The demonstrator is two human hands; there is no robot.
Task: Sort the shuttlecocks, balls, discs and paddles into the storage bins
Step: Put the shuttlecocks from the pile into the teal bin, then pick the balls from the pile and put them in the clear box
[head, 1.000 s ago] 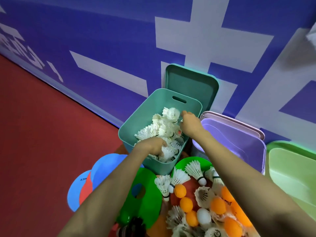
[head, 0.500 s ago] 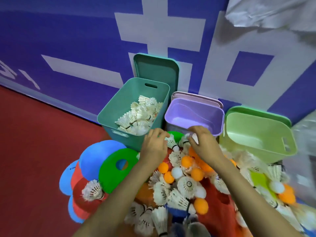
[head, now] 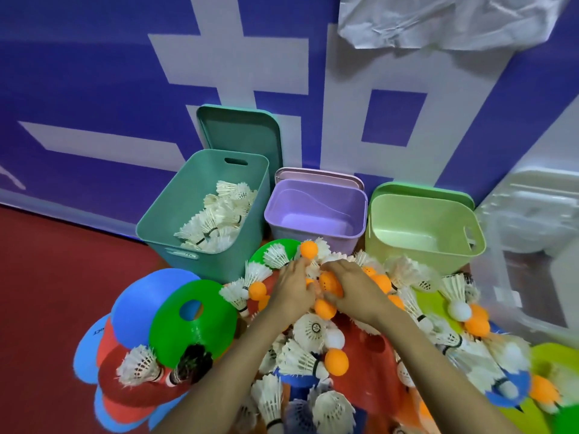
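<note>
Gathering orange balls from among the shuttlecocks, the left hand and right hand each curl fingers round some, and the next move likely calls for lifting them into the purple bin just beyond the fingertips.

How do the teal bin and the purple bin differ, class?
The teal bin holds a heap of shuttlecocks; the purple bin shows only its bare floor. The teal bin is taller and looks bigger than the purple bin. Both stand open-topped, side by side, with the teal lid and purple lid propped behind them.
</note>
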